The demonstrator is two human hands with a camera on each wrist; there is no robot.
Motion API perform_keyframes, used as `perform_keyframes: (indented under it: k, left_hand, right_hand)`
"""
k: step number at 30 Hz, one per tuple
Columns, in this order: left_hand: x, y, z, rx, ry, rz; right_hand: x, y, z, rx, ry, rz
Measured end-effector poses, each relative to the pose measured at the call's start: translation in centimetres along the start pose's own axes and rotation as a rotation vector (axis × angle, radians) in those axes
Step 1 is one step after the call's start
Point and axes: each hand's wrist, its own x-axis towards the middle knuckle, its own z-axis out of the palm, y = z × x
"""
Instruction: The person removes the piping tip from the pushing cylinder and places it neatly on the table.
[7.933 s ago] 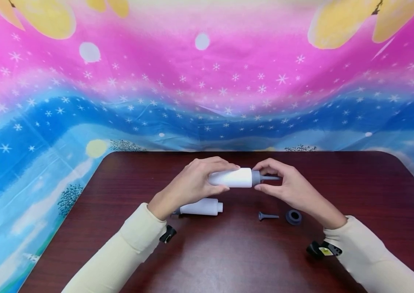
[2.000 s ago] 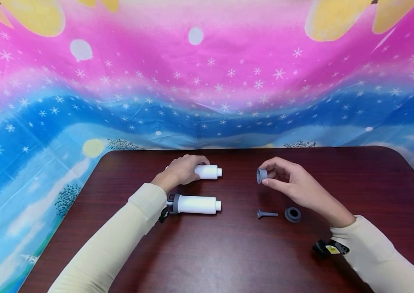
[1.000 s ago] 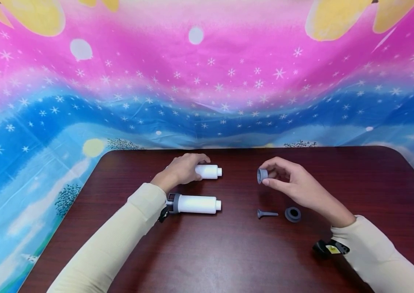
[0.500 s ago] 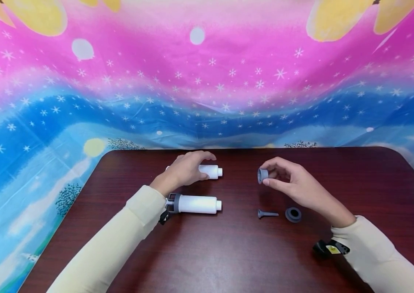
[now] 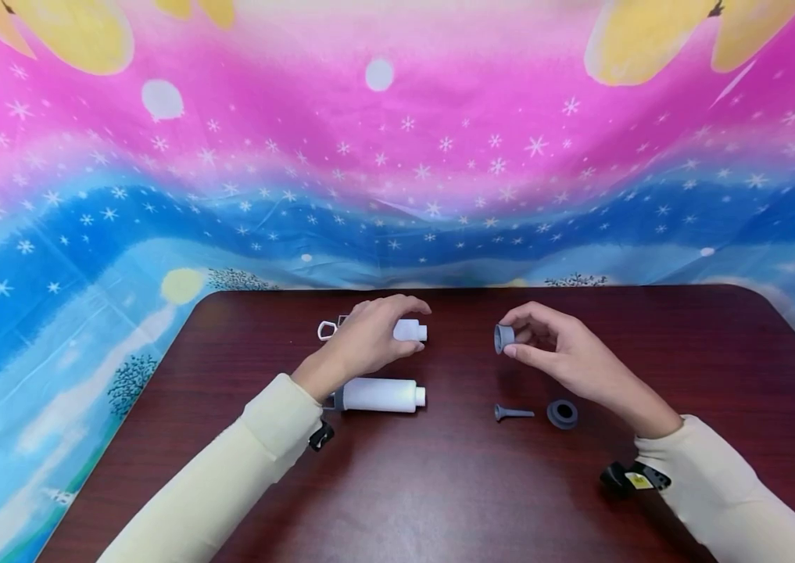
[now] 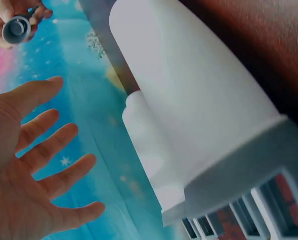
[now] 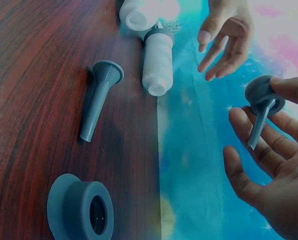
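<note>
My right hand pinches a grey cap with a thin tube spout, raised above the table. Two white cylinders with narrow necks lie on their sides, necks pointing right. The far cylinder has a white ring handle. Over it hovers my left hand, fingers spread and apart from it in the left wrist view, hiding its middle. The near cylinder has a grey slotted collar at its left end, partly hidden by my wrist.
On the dark red wooden table, a grey flared tube nozzle lies below my right hand. Beside it sits a grey flanged ring. A patterned pink and blue cloth hangs behind the table's far edge.
Earlier my hands held the far cylinder and cap joined; they then came apart, and the cylinder lay on the table. My left hand has since let go and moved right, while the right stays put.
</note>
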Motion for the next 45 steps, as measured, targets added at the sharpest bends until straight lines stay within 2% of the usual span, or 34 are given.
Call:
perform_keyframes:
  k: [7, 12, 22, 27, 36, 45]
  left_hand:
    - [-0.4, 1.0, 0.7, -0.073, 0.068, 0.027]
    - [-0.6, 1.8, 1.1, -0.086, 0.118, 0.063]
    - [-0.6, 3.2, 1.8, -0.117, 0.227, 0.188]
    - [-0.4, 3.9, 2.2, -0.126, 0.264, 0.229]
    - [-0.2, 5.0, 2.9, -0.143, 0.311, 0.259]
    - [0.1, 5.7, 3.9, -0.191, 0.374, 0.324]
  right_hand:
    - [0.0, -0.3, -0.1, -0.002, 0.007, 0.012]
    - [0.1, -0.3, 0.0, -0.008, 0.019, 0.010]
    - [0.2, -0.5, 0.0, 0.001, 0.021, 0.005]
    - [0.2, -0.6, 0.0, 0.007, 0.020, 0.003]
    - [0.4, -0.7, 0.2, 0.012, 0.025, -0.011]
    - [0.3, -1.0, 0.2, 0.031, 0.026, 0.011]
